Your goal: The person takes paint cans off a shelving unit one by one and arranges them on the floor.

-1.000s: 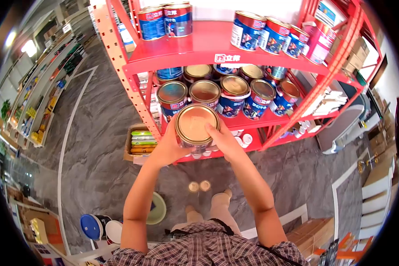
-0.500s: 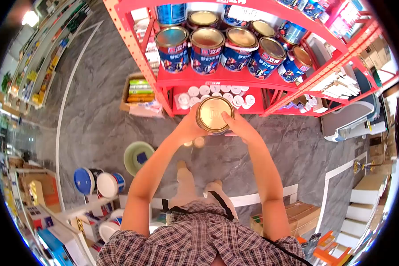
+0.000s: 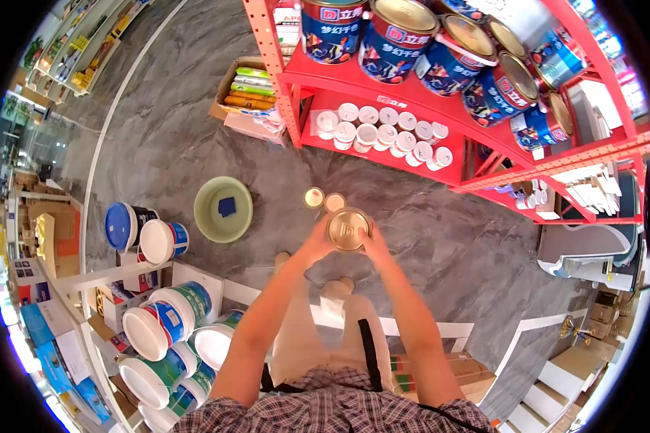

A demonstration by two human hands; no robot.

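Observation:
A paint can with a gold metal lid (image 3: 349,229) is held out in front of my body, seen from above. My left hand (image 3: 318,242) grips its left side, and my right hand (image 3: 375,244) grips its right side with the thumb at the lid's edge. The can's body is mostly hidden under the lid. On the floor just beyond it stand two small round cans, one pale-topped (image 3: 313,197) and one tan-topped (image 3: 334,203).
A red shelf (image 3: 383,92) holds blue paint cans (image 3: 397,45) and small white tubs (image 3: 366,135). A green basin (image 3: 224,222) with a blue cloth stands left. White buckets (image 3: 146,332) are at lower left, a cardboard box (image 3: 227,94) beside the shelf.
The can, held in both hands, has come down and away from the shelf. The view has tilted down and turned, showing more floor, the basin and the buckets.

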